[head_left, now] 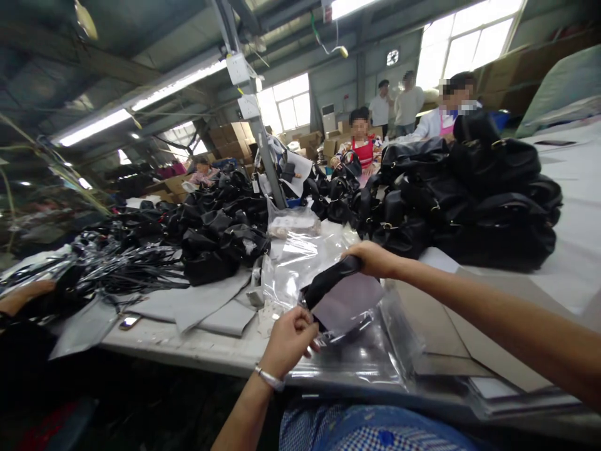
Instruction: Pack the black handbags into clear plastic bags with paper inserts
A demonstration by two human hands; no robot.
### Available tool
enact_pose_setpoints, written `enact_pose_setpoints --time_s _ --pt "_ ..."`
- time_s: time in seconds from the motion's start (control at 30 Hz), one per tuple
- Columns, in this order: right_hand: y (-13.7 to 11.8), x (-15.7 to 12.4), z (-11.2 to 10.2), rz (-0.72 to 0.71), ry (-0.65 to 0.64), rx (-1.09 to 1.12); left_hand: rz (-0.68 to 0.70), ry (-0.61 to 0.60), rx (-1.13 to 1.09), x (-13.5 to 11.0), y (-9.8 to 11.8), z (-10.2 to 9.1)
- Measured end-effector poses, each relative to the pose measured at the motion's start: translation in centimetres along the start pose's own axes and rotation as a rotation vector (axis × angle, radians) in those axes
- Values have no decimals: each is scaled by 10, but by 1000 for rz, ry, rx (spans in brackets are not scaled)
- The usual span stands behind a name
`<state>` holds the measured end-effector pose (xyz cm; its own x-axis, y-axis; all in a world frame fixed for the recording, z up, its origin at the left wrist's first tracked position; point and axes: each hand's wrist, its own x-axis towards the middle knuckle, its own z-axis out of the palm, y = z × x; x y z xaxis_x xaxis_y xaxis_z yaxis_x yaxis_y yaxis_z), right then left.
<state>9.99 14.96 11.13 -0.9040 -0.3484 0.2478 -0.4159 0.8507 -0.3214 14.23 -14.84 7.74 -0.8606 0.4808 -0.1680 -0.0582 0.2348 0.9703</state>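
A padded black strap, apparently a bag handle (331,279), slants above the front of the table. My right hand (370,258) is closed around its upper right end. At its lower left end is my left hand (293,335), with fingers curled together; what they pinch is too small to make out. A clear plastic sheet (357,357) lies under both hands at the table's edge. Behind the strap, more shiny clear plastic bags (300,250) are spread out.
Black handbags (498,225) are piled high at right, and more black bags (211,250) at left. Thin black straps (122,269) lie further left, near another person's hand (35,289). Grey boards (498,326) are stacked at right. A metal post (267,156) rises mid-table. Co-workers stand beyond.
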Motion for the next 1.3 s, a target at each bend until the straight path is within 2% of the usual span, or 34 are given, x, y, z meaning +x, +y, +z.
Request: enact_pose_setpoints --time_s 0.07,0.1,0.13,0.23,0.27,0.33,0.4,0.47,0.53,0.6,0.67,0.73,0.8,0.9,1.03,1.1,1.17,1.2,1.23,1.27,1.3 --pt "-4 1 -1 -81 -82 33 -54 -160 165 -13 6 -9" --pt "-5 2 -1 -122 -121 50 -41 -159 252 -16 10 -14" --pt "-6 5 0 -160 -154 64 8 -92 327 -16 13 -19" --pt "-8 16 7 -226 -196 86 303 199 458 -4 22 -20" --pt "-8 21 10 -232 -196 87 374 222 469 4 23 -15" --pt "-8 30 16 -239 -193 89 415 157 476 20 24 3" --pt "-9 36 19 -244 -185 90 351 139 512 35 22 23" --pt "-7 35 17 -231 -159 82 273 214 589 47 19 37" --pt "-2 24 12 -180 -100 63 247 293 669 54 17 44" --pt "7 3 6 -67 12 28 266 323 702 59 15 44" --pt "19 -23 4 110 142 -23 273 320 704 62 14 43" --pt "30 -47 10 298 202 -73 261 321 702 64 15 43" --pt "38 -63 22 429 145 -98 255 322 691 67 15 45" --pt "42 -68 38 520 -36 -100 253 328 687 72 14 48" --pt "39 -57 35 556 -200 -61 276 322 690 67 17 46" --pt "36 -54 29 559 -213 -23 433 410 766 55 23 47" --pt "34 -54 26 563 -205 19 736 510 885 41 31 53" --pt "34 -55 26 567 -200 38 893 474 958 35 34 58" --pt "34 -55 27 569 -195 56 1006 358 1042 32 37 66" --pt "35 -55 29 571 -191 72 1056 174 1150 33 37 75" --pt "36 -55 31 570 -186 85 1043 -32 1271 37 36 86"
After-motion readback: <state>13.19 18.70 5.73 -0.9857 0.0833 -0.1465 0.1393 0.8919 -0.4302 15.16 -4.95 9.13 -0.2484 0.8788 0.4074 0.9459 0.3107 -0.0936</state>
